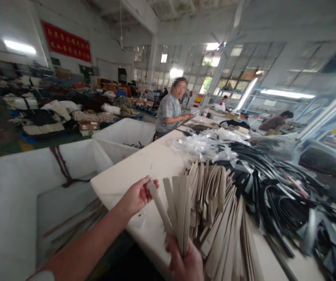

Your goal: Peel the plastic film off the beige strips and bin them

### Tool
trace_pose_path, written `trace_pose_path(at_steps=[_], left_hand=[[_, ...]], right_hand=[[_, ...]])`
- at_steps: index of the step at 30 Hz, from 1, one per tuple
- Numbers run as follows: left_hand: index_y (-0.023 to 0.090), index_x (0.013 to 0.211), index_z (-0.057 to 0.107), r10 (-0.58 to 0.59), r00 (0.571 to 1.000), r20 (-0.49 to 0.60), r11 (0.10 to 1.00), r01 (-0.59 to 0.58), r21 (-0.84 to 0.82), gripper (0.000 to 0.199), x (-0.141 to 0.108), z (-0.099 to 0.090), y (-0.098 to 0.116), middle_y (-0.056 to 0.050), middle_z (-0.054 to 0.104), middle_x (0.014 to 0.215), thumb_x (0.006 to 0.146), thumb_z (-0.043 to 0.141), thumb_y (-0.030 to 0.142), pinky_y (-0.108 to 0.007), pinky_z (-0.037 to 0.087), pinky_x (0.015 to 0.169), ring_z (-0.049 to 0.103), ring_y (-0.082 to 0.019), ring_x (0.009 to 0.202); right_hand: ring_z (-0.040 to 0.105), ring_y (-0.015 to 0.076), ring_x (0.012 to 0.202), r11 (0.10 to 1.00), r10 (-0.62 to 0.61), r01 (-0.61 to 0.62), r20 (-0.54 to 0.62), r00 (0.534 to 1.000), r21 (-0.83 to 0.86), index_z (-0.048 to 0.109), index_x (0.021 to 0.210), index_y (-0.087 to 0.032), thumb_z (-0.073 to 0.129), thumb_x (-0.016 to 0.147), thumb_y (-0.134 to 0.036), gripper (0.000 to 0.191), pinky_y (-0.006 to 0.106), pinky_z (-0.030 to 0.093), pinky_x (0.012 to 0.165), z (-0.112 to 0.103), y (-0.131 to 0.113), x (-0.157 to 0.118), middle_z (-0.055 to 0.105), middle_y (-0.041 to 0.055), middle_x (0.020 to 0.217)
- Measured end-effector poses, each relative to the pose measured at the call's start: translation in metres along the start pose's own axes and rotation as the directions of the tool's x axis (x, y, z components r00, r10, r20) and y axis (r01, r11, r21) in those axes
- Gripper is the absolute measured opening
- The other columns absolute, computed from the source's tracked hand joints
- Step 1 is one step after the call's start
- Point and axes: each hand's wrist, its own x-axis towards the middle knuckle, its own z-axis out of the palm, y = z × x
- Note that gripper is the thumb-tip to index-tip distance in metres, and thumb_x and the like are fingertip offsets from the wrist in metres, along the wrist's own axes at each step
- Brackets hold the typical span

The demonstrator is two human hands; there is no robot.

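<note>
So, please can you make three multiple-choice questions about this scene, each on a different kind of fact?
1. Where is the black strip pile?
A. In a bin
B. Right of the beige strips
C. On the floor

2. How many white bins stand beside the table?
A. One
B. Four
C. Two

3. What is the left hand doing?
A. Pinching a beige strip
B. Lying open on the table
C. Holding scissors

1: B, the black pile lies on the table to their right.
2: C, two show left of the table.
3: A, its fingers close on the strip's end.

Head-worn view, forward and down
</note>
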Motion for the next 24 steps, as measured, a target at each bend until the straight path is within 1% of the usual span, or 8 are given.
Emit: trace_pose_path(at_steps=[3,6,9,12,16,18,20,24], left_hand=[[0.013,0.082,0.063,0.007,1.000,0.027,1.000,-0.006,-0.016,0.015,0.001,-0.004,0.009,-0.007,0.072,0.077,0.092,0.053,0.017,-0.026,0.057,0.063,0.069,-0.014,0.064],[0.012,0.083,0.067,0.051,0.995,0.082,0.995,-0.057,0.078,0.009,-0.003,-0.010,0.010,-0.007,0.072,0.079,0.087,0.062,0.018,-0.024,0.057,0.064,0.069,-0.014,0.066],[0.010,0.079,0.070,0.072,0.971,0.227,0.943,-0.141,0.303,0.017,-0.013,-0.017,0.005,-0.007,0.071,0.072,0.078,0.075,0.027,-0.022,0.055,0.060,0.066,-0.013,0.061],[0.011,0.073,0.070,0.011,0.939,0.343,0.852,-0.188,0.488,0.024,-0.024,-0.022,0.002,-0.006,0.069,0.066,0.073,0.079,0.033,-0.021,0.053,0.059,0.063,-0.012,0.057],[0.011,0.072,0.072,-0.131,0.900,0.415,0.732,-0.195,0.653,0.020,-0.036,-0.028,0.002,-0.007,0.069,0.063,0.075,0.077,0.030,-0.019,0.048,0.057,0.062,-0.012,0.056],[0.011,0.073,0.072,-0.172,0.890,0.423,0.693,-0.197,0.694,0.017,-0.040,-0.032,0.001,-0.007,0.069,0.063,0.076,0.076,0.027,-0.019,0.046,0.057,0.061,-0.012,0.056],[0.012,0.073,0.072,-0.200,0.890,0.409,0.687,-0.170,0.707,0.012,-0.043,-0.036,-0.002,-0.005,0.069,0.064,0.075,0.076,0.023,-0.018,0.046,0.058,0.060,-0.011,0.057],[0.013,0.072,0.070,-0.306,0.889,0.342,0.718,-0.020,0.695,0.014,-0.047,-0.047,-0.014,-0.005,0.069,0.065,0.067,0.080,0.020,-0.021,0.049,0.061,0.062,-0.012,0.058]], right_hand=[[0.047,0.0139,0.042,0.993,0.097,-0.096,-0.020,0.995,0.066,0.061,0.067,-0.018,0.057,0.081,-0.067,0.051,0.026,0.039,0.043,-0.003,0.006,0.000,0.053,-0.0007,0.049],[0.045,0.0137,0.042,0.981,0.155,-0.155,0.010,0.988,0.116,0.065,0.068,-0.016,0.060,0.079,-0.067,0.052,0.025,0.038,0.046,-0.013,-0.002,0.003,0.048,-0.0021,0.044],[0.041,0.0119,0.044,0.959,0.183,-0.199,0.096,0.979,0.203,0.074,0.087,-0.012,0.057,0.081,-0.066,0.057,0.024,0.033,0.046,-0.025,-0.023,0.013,0.047,-0.0028,0.044],[0.034,0.0101,0.042,0.922,0.172,-0.251,0.266,0.948,0.297,0.071,0.112,-0.012,0.057,0.083,-0.063,0.061,0.022,0.025,0.042,-0.028,-0.046,0.028,0.046,-0.0043,0.045],[0.031,0.0079,0.036,0.906,0.150,-0.285,0.390,0.908,0.313,0.074,0.080,-0.009,0.059,0.079,-0.062,0.055,0.021,0.023,0.036,-0.013,-0.059,0.051,0.043,-0.0034,0.040],[0.034,0.0083,0.035,0.910,0.143,-0.274,0.386,0.911,0.310,0.072,0.074,-0.011,0.061,0.077,-0.062,0.052,0.021,0.026,0.036,-0.003,-0.060,0.060,0.044,-0.0034,0.040],[0.037,0.0089,0.036,0.917,0.120,-0.239,0.351,0.929,0.318,0.073,0.083,-0.012,0.062,0.076,-0.059,0.049,0.021,0.029,0.036,0.005,-0.062,0.066,0.046,-0.0043,0.041],[0.036,0.0080,0.037,0.949,0.077,-0.143,0.235,0.969,0.280,0.072,0.077,-0.012,0.065,0.074,-0.050,0.039,0.021,0.030,0.038,0.013,-0.069,0.069,0.047,-0.0051,0.040]])
